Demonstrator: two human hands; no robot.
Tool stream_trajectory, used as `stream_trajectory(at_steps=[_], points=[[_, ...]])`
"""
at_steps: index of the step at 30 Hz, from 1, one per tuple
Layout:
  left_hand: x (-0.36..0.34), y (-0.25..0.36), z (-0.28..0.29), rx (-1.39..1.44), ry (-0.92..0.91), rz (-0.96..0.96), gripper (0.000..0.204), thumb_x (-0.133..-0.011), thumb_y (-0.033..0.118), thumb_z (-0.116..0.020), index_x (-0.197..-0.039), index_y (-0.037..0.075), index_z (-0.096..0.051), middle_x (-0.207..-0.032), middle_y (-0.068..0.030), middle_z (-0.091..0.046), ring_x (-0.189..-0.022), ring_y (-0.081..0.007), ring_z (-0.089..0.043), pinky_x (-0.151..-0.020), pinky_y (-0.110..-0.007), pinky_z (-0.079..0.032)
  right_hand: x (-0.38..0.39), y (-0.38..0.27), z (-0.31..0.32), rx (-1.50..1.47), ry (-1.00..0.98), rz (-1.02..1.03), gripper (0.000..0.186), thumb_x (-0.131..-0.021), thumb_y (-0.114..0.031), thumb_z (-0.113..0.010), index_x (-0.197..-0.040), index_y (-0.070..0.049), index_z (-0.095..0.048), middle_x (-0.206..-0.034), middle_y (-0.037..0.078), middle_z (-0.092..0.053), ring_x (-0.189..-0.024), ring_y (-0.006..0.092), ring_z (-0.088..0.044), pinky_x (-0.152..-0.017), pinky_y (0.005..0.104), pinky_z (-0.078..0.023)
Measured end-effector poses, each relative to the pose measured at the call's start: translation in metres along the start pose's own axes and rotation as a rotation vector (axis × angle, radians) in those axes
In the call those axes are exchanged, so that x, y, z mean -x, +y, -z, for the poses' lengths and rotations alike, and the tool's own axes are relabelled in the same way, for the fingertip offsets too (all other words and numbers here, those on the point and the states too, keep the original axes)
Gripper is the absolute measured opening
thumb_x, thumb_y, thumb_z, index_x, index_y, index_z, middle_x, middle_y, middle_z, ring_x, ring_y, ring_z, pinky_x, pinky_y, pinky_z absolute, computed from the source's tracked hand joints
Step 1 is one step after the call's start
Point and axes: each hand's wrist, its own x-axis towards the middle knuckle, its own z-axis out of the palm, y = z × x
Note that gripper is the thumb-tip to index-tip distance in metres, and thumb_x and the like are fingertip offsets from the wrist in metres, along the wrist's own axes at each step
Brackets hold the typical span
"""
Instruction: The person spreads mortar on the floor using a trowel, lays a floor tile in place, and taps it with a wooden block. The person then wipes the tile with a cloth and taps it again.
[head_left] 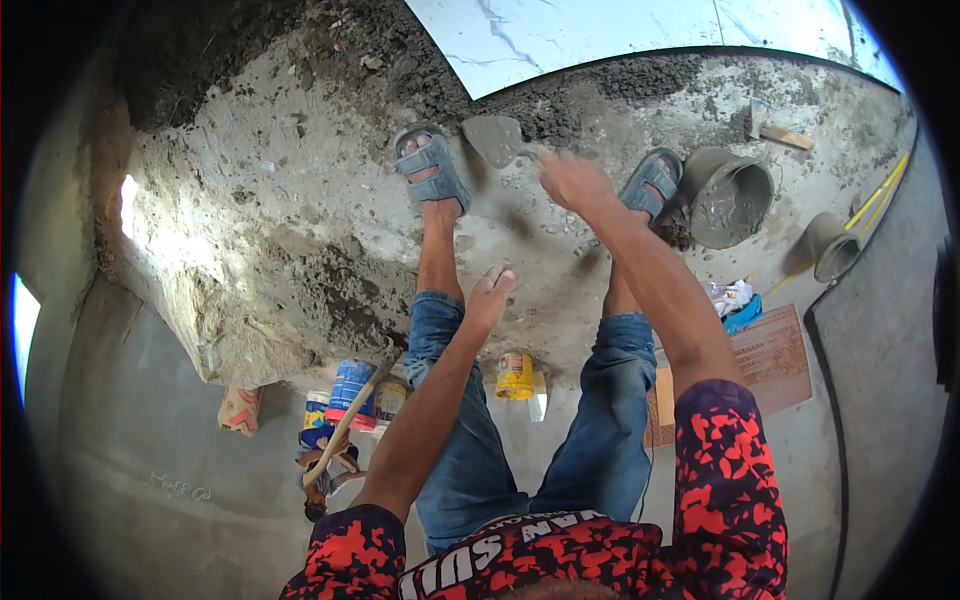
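My right hand (575, 183) is closed around the handle of a trowel (493, 140). The trowel's grey blade points left, between my sandalled feet, close to the wet mortar (545, 115) along the tile edge. White marbled tiles (600, 35) lie beyond that mortar. Lower down, my left hand (490, 298) hangs by my left knee with its fingers curled in; nothing shows in it. A bucket (708, 222) with grey mortar inside stands tipped toward me, just right of my right foot.
A hammer (780, 130) lies at the far right. Nearer are a smaller bucket (832, 248), yellow strips (880, 190) and brown patterned board (775, 360). Paint buckets (352, 390), a yellow can (514, 376) and a long wooden handle (345, 425) beside another person (325, 465) are behind me.
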Motion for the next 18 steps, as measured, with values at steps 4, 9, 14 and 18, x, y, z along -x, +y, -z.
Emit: stream_trajectory(at_steps=[4,9,14,18], points=[[-0.002,-0.013,0.015,0.042,0.029,-0.005,0.059,-0.096,0.036,-0.043,-0.136,-0.005,-0.030,-0.128,-0.0193,-0.049,-0.118,-0.0273,-0.050,-0.099,-0.033,-0.036,-0.036,0.003,0.020,0.153,-0.047,-0.097,0.032,-0.093,-0.030,-0.035,-0.111,-0.006,-0.048,-0.103,0.021,-0.060,-0.094,0.0388,-0.060,-0.081,0.0485,-0.048],[0.004,-0.009,0.022,0.062,0.035,-0.009,0.060,-0.095,0.036,-0.044,-0.136,-0.005,-0.029,-0.130,-0.0197,-0.048,-0.119,-0.0276,-0.049,-0.099,-0.032,-0.036,-0.008,0.092,0.083,0.236,-0.060,-0.180,0.039,-0.094,-0.037,-0.035,-0.128,-0.020,-0.043,-0.109,0.020,-0.061,-0.096,0.0372,-0.061,-0.084,0.0472,-0.048],[-0.004,-0.014,0.009,0.067,0.021,-0.006,0.059,-0.095,0.035,-0.043,-0.136,-0.005,-0.029,-0.130,-0.0203,-0.047,-0.121,-0.0283,-0.047,-0.099,-0.033,-0.036,0.037,0.221,0.125,0.305,0.163,-0.340,0.042,-0.092,-0.033,-0.041,-0.131,-0.018,-0.041,-0.099,0.023,-0.063,-0.094,0.0407,-0.059,-0.083,0.0467,-0.047],[-0.009,-0.002,-0.007,0.036,-0.027,-0.010,0.058,-0.095,0.036,-0.042,-0.136,-0.004,-0.031,-0.131,-0.0192,-0.047,-0.121,-0.0284,-0.047,-0.099,-0.035,-0.037,0.098,0.273,0.151,0.392,0.296,-0.299,0.041,-0.090,-0.034,-0.044,-0.126,-0.014,-0.045,-0.095,0.025,-0.062,-0.091,0.0410,-0.060,-0.081,0.0471,-0.047]])
